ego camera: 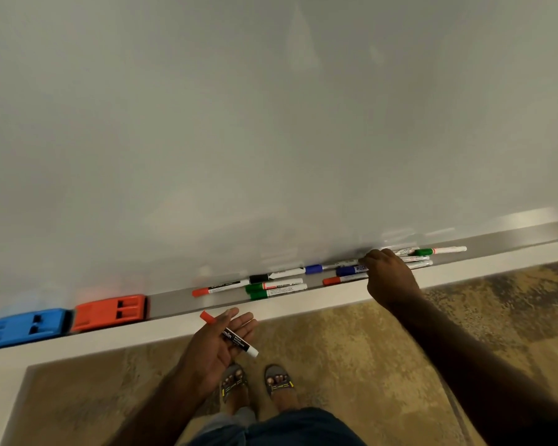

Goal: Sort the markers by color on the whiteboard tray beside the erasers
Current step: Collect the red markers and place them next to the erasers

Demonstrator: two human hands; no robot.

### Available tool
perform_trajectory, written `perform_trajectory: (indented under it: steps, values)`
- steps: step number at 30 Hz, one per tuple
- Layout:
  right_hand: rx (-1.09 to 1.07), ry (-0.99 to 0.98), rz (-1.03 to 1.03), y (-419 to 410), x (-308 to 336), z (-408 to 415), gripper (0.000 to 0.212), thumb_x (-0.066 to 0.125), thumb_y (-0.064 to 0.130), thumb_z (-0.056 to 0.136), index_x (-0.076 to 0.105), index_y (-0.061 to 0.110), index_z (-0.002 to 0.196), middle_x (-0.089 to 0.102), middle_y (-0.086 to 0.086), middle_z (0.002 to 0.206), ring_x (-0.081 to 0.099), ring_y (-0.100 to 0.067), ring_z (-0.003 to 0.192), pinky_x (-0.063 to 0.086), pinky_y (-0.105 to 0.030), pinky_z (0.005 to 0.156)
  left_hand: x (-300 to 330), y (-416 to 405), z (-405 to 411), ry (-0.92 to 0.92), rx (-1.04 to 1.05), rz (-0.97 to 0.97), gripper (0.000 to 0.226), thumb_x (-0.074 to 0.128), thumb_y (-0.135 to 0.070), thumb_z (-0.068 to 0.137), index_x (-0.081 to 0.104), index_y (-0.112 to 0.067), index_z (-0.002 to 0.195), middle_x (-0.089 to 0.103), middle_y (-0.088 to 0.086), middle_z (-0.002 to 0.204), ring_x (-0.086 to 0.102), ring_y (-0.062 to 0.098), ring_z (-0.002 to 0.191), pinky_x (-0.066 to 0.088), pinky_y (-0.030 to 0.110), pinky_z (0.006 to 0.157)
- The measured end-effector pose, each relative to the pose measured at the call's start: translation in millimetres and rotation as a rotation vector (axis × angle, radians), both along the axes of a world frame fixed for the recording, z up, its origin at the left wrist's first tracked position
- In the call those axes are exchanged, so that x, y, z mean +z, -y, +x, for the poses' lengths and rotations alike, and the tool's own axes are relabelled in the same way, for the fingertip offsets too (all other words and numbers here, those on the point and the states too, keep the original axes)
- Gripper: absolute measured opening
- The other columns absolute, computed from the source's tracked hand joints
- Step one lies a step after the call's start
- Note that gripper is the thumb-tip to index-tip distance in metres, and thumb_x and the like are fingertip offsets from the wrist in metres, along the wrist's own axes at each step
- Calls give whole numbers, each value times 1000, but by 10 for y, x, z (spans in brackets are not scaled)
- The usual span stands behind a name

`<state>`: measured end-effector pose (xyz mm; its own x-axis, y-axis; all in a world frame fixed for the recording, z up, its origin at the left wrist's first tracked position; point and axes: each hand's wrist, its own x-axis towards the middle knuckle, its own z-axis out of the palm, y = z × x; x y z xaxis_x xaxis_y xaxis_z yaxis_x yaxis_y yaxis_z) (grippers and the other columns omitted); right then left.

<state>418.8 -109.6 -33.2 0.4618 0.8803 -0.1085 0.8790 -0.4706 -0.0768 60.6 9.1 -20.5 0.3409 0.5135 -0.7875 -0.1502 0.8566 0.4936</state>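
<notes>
A grey whiteboard tray [171, 304] runs along the foot of the board. On it lie several markers: a red-capped one [219, 288], a black one [277, 275], two green ones [274, 289], blue ones [351, 270], another red one [342, 279] and a green one [438, 251] at the right. My left hand [219, 346] is palm up below the tray with a red-capped marker [229, 334] lying across it. My right hand [390, 278] reaches onto the tray, fingers curled over the marker cluster; whether it grips one is hidden.
A blue eraser [26, 326] and an orange eraser [110, 312] sit at the tray's left end. The white ledge [303, 304] fronts the tray. Below is mottled tan floor, with my sandalled feet [255, 384].
</notes>
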Motion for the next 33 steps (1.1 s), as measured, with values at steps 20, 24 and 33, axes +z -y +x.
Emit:
perform_trajectory:
  steps: [20,24,33]
  values:
    - [584,-84,34,-1275,37,-2218,31,67,4,77,69,12,107,70,-7,104,63,-28,96,57,-40,74,-15,-180,-562,49,192,-18,32,46,-17,105,53,1,131,64,30,130,61,44,122,44,54,109]
    - [582,-11,10,-1362,4,-2388,21,71,5,74,70,11,94,68,-9,88,65,-30,82,55,-39,64,-54,-227,-707,66,245,-47,35,47,-16,105,52,2,134,64,29,131,61,44,123,44,55,109]
    - [576,20,30,-1505,-125,-2593,23,85,15,69,71,13,87,68,-6,85,65,-27,80,54,-37,65,-109,-294,-886,112,333,-53,36,50,-13,102,52,4,133,66,31,127,66,44,118,49,53,104]
